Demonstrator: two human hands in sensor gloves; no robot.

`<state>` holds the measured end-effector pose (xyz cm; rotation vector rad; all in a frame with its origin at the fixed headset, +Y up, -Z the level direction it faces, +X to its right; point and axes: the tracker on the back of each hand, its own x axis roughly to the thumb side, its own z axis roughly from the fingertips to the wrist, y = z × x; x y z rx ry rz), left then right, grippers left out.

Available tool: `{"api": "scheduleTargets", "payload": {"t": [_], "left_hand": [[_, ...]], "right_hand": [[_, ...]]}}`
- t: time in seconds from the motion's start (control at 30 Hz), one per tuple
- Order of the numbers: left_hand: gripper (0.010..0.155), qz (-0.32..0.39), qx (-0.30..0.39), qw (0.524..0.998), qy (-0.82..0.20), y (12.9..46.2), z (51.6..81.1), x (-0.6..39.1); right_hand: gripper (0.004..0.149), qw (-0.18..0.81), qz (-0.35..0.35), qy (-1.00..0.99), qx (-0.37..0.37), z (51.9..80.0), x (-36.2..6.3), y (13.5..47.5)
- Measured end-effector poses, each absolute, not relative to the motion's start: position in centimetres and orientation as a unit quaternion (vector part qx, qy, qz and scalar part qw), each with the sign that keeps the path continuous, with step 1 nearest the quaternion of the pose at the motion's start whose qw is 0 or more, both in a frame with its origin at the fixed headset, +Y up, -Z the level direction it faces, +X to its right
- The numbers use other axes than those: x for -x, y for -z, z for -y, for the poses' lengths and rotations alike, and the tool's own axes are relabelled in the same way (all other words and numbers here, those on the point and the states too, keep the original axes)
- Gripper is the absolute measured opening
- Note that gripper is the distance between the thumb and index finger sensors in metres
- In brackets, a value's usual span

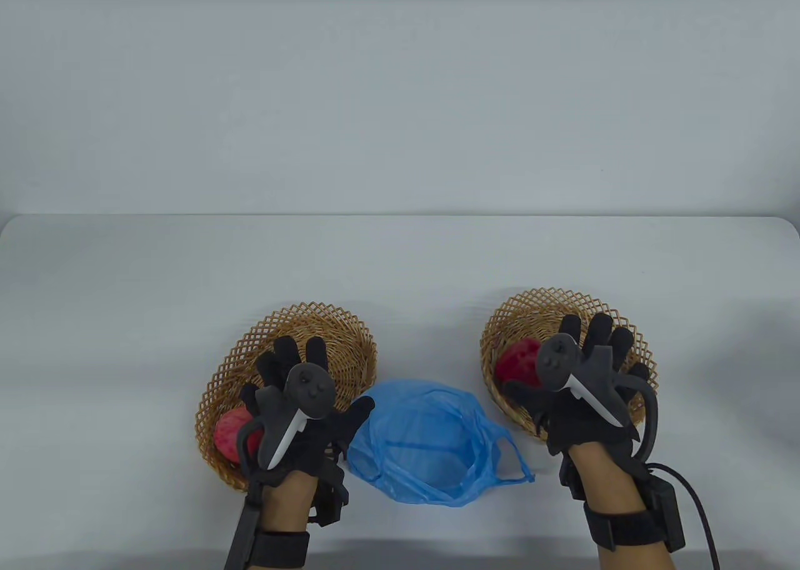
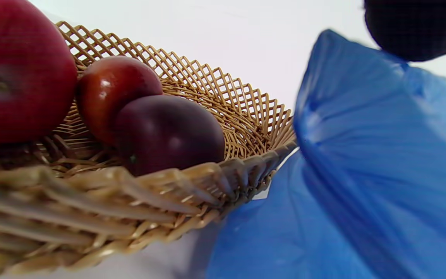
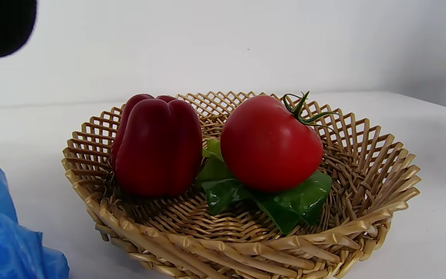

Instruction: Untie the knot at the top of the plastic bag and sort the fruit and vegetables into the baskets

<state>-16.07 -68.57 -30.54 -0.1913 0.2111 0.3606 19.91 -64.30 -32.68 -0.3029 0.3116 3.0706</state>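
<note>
A blue plastic bag (image 1: 425,448) lies flat and untied between two wicker baskets. My left hand (image 1: 294,370) hovers over the left basket (image 1: 337,332) with fingers spread, holding nothing. That basket holds a red apple (image 2: 10,73) and two dark plums (image 2: 168,131). My right hand (image 1: 594,345) hovers over the right basket (image 1: 537,304), fingers spread and empty. Inside it lie a red bell pepper (image 3: 155,145), a tomato (image 3: 269,145) and a green leaf (image 3: 285,201). The bag (image 2: 362,155) reaches up beside the left basket's rim.
The white table runs far beyond the baskets to a pale wall. The bag's handle loops (image 1: 509,464) trail toward the right. A black cable (image 1: 694,495) hangs from my right wrist near the front edge.
</note>
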Motion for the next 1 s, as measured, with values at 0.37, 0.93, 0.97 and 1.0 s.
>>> {"api": "scheduleTargets", "payload": {"t": [0.37, 0.93, 0.97, 1.0], "left_hand": [[0.109, -0.107, 0.089, 0.974, -0.177, 30.51, 68.54, 16.05], [0.109, -0.113, 0.086, 0.975, -0.173, 30.48, 68.60, 16.12], [0.109, -0.113, 0.086, 0.975, -0.173, 30.48, 68.60, 16.14], [0.109, -0.113, 0.086, 0.974, -0.174, 30.48, 68.61, 16.14]], "right_hand": [[0.117, 0.047, -0.106, -0.990, 0.085, 64.14, -20.05, 32.70], [0.116, 0.087, -0.112, -0.987, 0.071, 64.15, -20.63, 32.87], [0.116, 0.088, -0.112, -0.987, 0.070, 64.15, -20.62, 32.88], [0.116, 0.089, -0.112, -0.987, 0.070, 64.18, -20.65, 32.89]]}}
